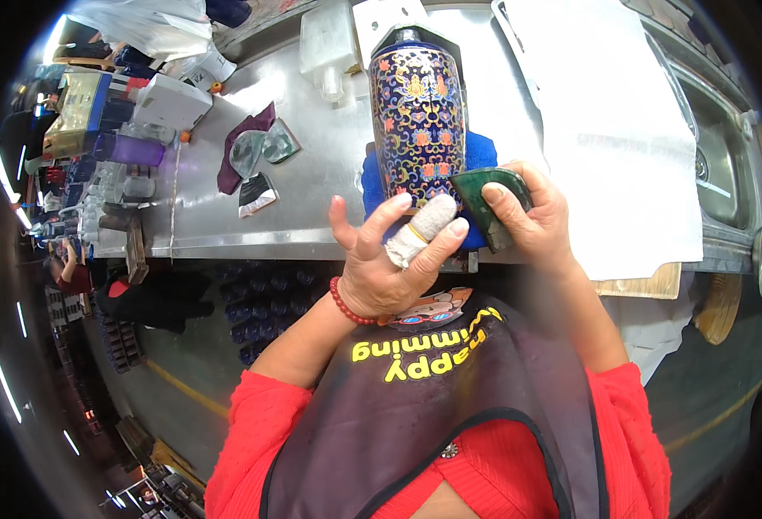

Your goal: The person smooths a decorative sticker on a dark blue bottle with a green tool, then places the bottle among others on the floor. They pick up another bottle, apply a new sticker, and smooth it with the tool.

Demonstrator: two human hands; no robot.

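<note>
A dark blue vase with a colourful flower-and-scroll pattern lies on its side on a folded blue cloth, its neck pointing away from me. My right hand grips a flat, dark green scraper between thumb and fingers, close by the near end of the vase. My left hand is spread at that same end, with one finger wrapped in a whitish cloth cover held by a yellow band. Whether its fingertips touch the vase cannot be made out.
On the metal table to the left lie a purple cloth and green scraper-like pieces. A clear plastic container stands behind. White sheets cover the right side, beside a metal sink. Boxes and a purple container crowd the far left.
</note>
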